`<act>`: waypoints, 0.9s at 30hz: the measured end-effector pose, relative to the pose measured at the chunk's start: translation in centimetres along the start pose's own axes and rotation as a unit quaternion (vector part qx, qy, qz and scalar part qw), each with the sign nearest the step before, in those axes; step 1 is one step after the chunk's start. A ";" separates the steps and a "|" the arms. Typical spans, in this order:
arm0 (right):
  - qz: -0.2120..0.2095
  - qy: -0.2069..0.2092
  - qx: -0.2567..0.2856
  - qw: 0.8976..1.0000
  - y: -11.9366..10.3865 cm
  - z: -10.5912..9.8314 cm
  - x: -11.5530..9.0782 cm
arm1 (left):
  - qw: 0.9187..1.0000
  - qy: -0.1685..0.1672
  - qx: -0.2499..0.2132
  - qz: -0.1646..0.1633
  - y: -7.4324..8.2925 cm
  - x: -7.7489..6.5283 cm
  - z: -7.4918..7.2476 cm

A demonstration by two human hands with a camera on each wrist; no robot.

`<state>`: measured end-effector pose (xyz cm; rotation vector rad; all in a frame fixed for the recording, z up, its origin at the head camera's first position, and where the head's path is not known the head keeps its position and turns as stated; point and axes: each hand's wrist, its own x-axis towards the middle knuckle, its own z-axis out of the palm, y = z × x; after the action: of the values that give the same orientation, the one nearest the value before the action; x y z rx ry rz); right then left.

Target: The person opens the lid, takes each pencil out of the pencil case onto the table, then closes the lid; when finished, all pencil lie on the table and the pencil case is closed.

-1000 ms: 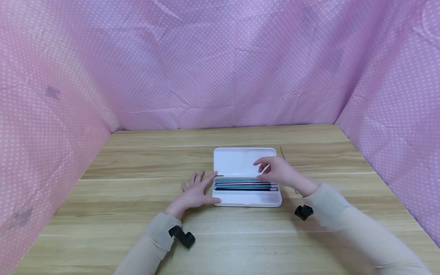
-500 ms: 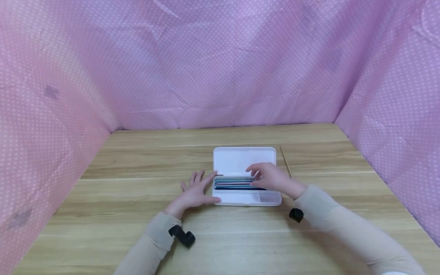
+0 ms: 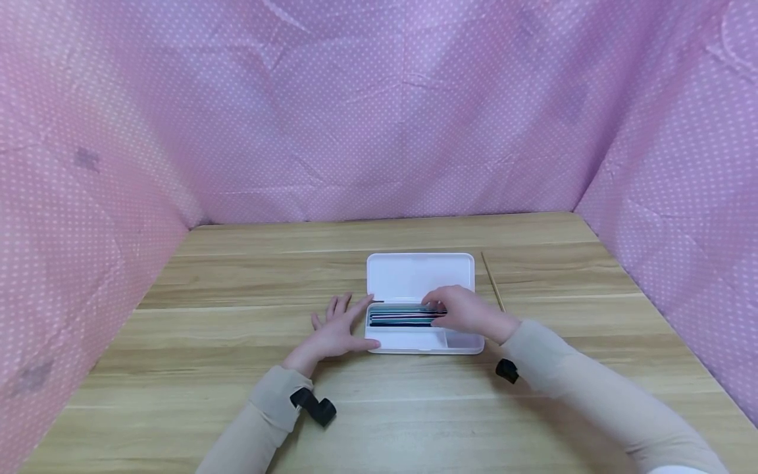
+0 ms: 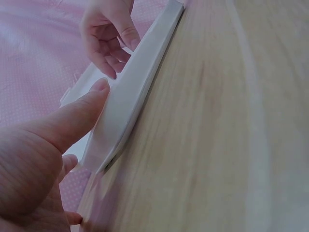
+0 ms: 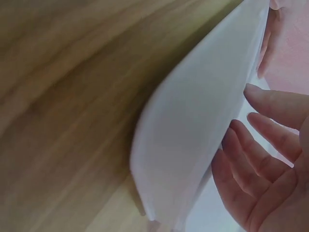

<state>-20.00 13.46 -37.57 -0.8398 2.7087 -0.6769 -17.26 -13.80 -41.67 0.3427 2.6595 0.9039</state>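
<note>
A white pencil case (image 3: 408, 342) lies on the table with its lid (image 3: 397, 276) folded back. Several dark and teal pencils (image 3: 403, 316) lie side by side in its rear compartment. My left hand (image 3: 334, 334) is spread at the left end of the case, thumb and index finger at its edge; in the left wrist view the thumb (image 4: 82, 113) rests against the wall. Over the right end of the pencils is my right hand (image 3: 464, 311), its fingers bent loosely down into the case. The right wrist view shows those fingers (image 5: 246, 159) apart from the thumb; the case wall hides the pencils there.
A thin tan stick (image 3: 493, 282) lies on the wooden table (image 3: 266, 270) just right of the case. Pink dotted cloth (image 3: 379, 131) hangs behind the table and on both sides. The front compartment has a small divided section (image 3: 464, 341) at its right.
My right hand has moved left and down from over the lid's right side to the pencils, uncovering more of the tan stick. The left hand has stayed in place.
</note>
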 end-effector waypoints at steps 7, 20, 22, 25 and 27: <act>-0.021 -0.008 -0.005 1.000 0.3 0.1 0.3 | 1.000 -0.001 -0.005 0.002 -0.1 0.1 0.1; -0.037 -0.036 -0.028 0.998 0.6 0.2 1.0 | 1.000 -0.002 -0.002 0.002 -0.1 0.0 0.1; -0.046 -0.042 -0.036 0.997 0.7 0.1 1.0 | 1.000 -0.001 -0.001 0.003 -0.2 0.1 0.2; -0.055 -0.052 -0.044 0.996 0.7 -0.1 0.9 | 1.000 -0.002 0.000 0.002 -0.1 0.1 0.2; -0.070 -0.056 -0.053 0.995 0.9 -0.2 0.9 | 1.000 -0.002 0.000 0.002 -0.1 0.1 0.2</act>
<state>-21.24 13.62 -37.88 -1.0679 2.6239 -0.4995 -17.34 -13.74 -41.89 0.3484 2.6561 0.9034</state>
